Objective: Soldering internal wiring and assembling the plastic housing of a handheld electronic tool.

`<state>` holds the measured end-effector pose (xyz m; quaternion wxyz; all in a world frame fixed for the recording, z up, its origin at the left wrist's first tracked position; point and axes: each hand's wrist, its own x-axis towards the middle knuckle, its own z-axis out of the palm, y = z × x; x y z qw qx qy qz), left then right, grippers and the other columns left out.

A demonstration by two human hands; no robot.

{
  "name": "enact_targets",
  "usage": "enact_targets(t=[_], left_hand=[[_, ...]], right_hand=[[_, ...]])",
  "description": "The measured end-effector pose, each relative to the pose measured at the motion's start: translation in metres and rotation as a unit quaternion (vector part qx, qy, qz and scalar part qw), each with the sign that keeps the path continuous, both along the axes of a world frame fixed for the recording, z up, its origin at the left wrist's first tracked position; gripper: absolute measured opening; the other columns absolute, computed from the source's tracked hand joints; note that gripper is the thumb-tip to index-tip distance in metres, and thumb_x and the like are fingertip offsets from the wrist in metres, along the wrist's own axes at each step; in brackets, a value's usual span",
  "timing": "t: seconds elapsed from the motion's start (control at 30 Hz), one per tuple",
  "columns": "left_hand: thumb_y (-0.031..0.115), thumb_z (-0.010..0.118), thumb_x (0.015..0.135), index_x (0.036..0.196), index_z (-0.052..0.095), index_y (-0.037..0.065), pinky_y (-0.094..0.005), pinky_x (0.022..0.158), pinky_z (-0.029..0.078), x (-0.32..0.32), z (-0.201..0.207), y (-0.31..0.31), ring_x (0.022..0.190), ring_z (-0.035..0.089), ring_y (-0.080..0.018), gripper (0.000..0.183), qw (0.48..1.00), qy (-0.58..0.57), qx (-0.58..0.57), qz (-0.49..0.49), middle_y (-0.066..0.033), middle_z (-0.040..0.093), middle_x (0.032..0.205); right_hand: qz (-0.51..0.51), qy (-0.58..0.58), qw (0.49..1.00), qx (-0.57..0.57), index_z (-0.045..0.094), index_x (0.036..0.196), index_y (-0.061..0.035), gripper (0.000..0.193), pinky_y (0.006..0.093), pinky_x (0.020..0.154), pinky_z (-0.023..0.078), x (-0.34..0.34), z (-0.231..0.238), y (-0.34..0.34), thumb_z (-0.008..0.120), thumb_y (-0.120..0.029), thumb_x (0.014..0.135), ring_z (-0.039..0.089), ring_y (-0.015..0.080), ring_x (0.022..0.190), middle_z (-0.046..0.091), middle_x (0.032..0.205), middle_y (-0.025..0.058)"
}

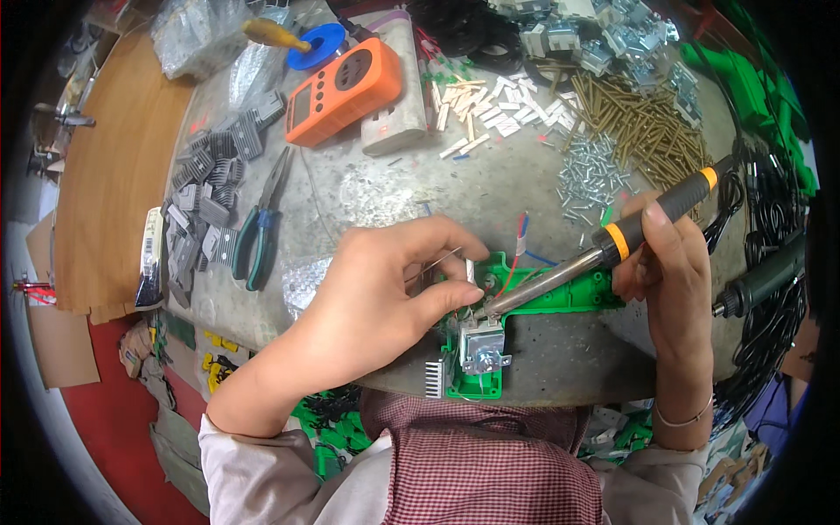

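Observation:
My left hand (376, 284) pinches a small white ceramic resistor (471, 273) between thumb and fingertips, and a thin bare wire sticks out by the fingers. My right hand (678, 271) grips a soldering iron (560, 269) by its black and orange handle. The iron's tip reaches the terminals of a silver metal-cased part (482, 348), close to my left thumb; exact contact is hard to see. That part sits in an open green plastic housing (569, 293) at the table's near edge. Red and blue wires (521, 236) rise from the housing.
Pliers (259, 223) and grey finned pieces (223, 175) lie left. An orange meter (346, 92) stands farther back, beside a blue spool (317, 45). Screws (595, 175), brass-coloured rods (647, 122) and white resistors (516, 105) are heaped behind. Black cables (770, 332) hang at right.

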<state>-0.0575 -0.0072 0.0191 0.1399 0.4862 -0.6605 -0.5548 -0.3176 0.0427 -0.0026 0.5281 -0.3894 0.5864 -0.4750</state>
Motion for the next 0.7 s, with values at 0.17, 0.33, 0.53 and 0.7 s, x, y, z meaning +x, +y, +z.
enact_targets(t=[0.17, 0.33, 0.53, 0.7], left_hand=[[-0.002, 0.077, 0.081, 0.106, 0.065, -0.002, -0.0175, 0.055, 0.036, -0.0021, 0.003, 0.0032, 0.065, 0.047, 0.0006, 0.028, 0.998, -0.014, -0.06, -0.022, -0.0006, 0.065, 0.083], [0.0, 0.078, 0.08, 0.104, 0.065, -0.002, -0.019, 0.051, 0.033, -0.0045, 0.0021, 0.0014, 0.06, 0.041, 0.0007, 0.028, 0.995, -0.028, -0.094, -0.037, -0.0004, 0.066, 0.079], [-0.001, 0.078, 0.079, 0.101, 0.066, -0.002, -0.0196, 0.049, 0.031, -0.0053, 0.0016, 0.0027, 0.058, 0.04, 0.0011, 0.026, 0.994, -0.032, -0.102, -0.03, -0.0004, 0.066, 0.078], [-0.001, 0.078, 0.079, 0.101, 0.066, -0.001, -0.0204, 0.048, 0.031, -0.0052, 0.0005, 0.0031, 0.057, 0.039, 0.0007, 0.025, 0.993, -0.033, -0.107, -0.032, -0.0007, 0.066, 0.077]], right_hand=[[-0.005, -0.002, 1.0, -0.005, 0.057, 0.101, -0.001, 0.036, 0.018, 0.043, 0.035, 0.0012, 0.001, 0.0026, 0.051, -0.037, 0.101, 0.05, 0.0063, 0.045, 0.06, 0.058, 0.006], [0.0, -0.002, 1.0, -0.01, 0.057, 0.102, -0.0014, 0.035, 0.0181, 0.043, 0.035, 0.0003, 0.0008, 0.0031, 0.051, -0.036, 0.101, 0.051, 0.0063, 0.045, 0.061, 0.058, 0.0062], [-0.068, -0.006, 0.998, 0.002, 0.057, 0.099, -0.0019, 0.034, 0.0186, 0.042, 0.033, 0.0028, 0.0048, 0.0058, 0.051, -0.036, 0.101, 0.05, 0.0055, 0.046, 0.057, 0.058, 0.0015], [-0.071, -0.017, 0.997, -0.021, 0.057, 0.098, -0.0034, 0.034, 0.0187, 0.042, 0.032, -0.0045, 0.0062, 0.0069, 0.05, -0.037, 0.101, 0.05, 0.0064, 0.046, 0.057, 0.059, 0.0013]])
